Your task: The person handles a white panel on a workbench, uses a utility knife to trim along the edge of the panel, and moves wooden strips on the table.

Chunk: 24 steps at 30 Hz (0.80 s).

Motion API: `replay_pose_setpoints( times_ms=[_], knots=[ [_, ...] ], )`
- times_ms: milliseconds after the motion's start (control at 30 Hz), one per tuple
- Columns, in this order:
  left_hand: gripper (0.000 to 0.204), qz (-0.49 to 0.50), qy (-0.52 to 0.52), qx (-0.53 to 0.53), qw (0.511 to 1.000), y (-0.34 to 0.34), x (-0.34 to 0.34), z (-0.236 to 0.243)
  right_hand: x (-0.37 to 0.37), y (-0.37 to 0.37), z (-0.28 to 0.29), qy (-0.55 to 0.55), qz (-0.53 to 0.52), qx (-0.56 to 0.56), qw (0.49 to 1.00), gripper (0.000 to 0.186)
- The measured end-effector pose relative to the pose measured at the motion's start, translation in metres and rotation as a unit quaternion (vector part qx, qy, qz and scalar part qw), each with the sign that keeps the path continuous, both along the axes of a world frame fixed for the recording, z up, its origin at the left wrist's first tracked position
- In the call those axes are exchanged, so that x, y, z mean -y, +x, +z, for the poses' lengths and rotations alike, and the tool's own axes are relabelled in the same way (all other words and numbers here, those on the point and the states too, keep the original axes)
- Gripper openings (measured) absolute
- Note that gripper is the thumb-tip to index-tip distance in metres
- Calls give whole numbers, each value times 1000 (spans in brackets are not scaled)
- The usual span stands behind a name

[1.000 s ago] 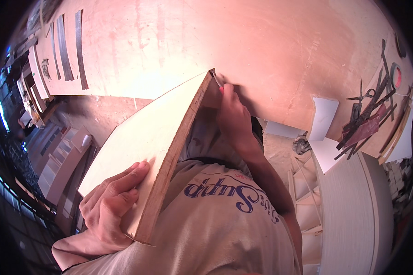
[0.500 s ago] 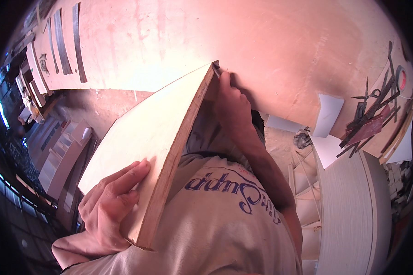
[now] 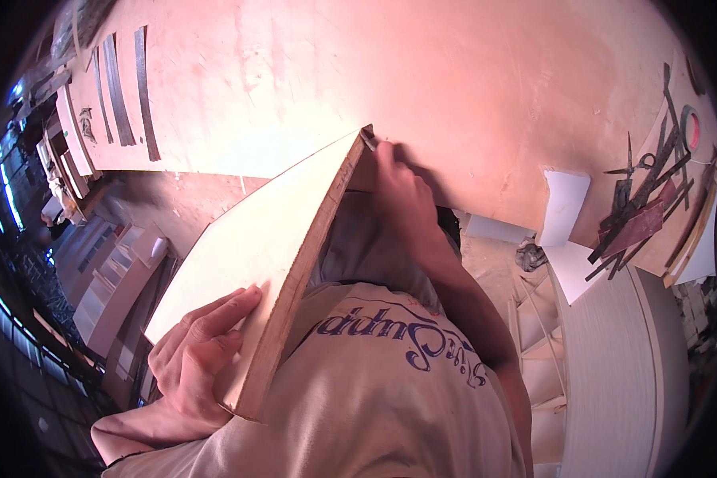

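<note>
A thick pale wooden panel point(image 3: 239, 231) slopes from my lap to the workbench point(image 3: 494, 88), its raw edge facing right. My left hand point(image 3: 205, 354) grips its near end, fingers over the top face. At the far corner, my right hand point(image 3: 404, 191) is closed around a small metal-bladed tool point(image 3: 371, 142), held at the underside of the edge; most of the tool is hidden by my fingers and motion blur.
Dark strips point(image 3: 118, 95) lie at upper left. At right are scissors point(image 3: 633, 167), more strips, a tape roll point(image 3: 689, 127) and white offcuts point(image 3: 564, 207). Curved pieces point(image 3: 613, 382) stand lower right, shelf-like frames point(image 3: 119, 279) at left. A blurred person point(image 3: 52, 227) is at far left.
My right hand moved up along the corner half a second ago and is now slightly lower again, more blurred. My left hand keeps its grip on the panel. The whole view shifted slightly.
</note>
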<state>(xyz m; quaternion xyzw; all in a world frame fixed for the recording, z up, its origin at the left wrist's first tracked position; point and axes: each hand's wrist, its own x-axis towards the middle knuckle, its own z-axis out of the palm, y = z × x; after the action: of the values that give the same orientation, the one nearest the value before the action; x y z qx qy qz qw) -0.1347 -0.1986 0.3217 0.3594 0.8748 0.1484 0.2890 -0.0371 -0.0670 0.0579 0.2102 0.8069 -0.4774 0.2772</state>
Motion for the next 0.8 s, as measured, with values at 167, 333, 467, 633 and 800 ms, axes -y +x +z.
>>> replay_pose_setpoints(
  times_ms=[167, 333, 467, 633, 800],
  knots=[
    [27, 12, 0, 9, 1000, 7, 1, 1, 10, 13, -4, -19, -15, 53, 998, 19],
    [27, 40, 5, -37, 998, 19, -2, -2, 5, 35, 6, -17, -43, 39, 998, 16],
    [27, 31, -9, -31, 999, 18, -5, 1, -2, 38, 15, 16, -64, -9, 998, 19],
    [26, 14, -9, -24, 1000, 19, -2, 2, 3, 0, -4, 27, -7, -43, 999, 23],
    [23, 24, -3, -36, 999, 23, 1, -1, 8, 8, -5, 28, 8, 12, 1000, 20]
  ],
)
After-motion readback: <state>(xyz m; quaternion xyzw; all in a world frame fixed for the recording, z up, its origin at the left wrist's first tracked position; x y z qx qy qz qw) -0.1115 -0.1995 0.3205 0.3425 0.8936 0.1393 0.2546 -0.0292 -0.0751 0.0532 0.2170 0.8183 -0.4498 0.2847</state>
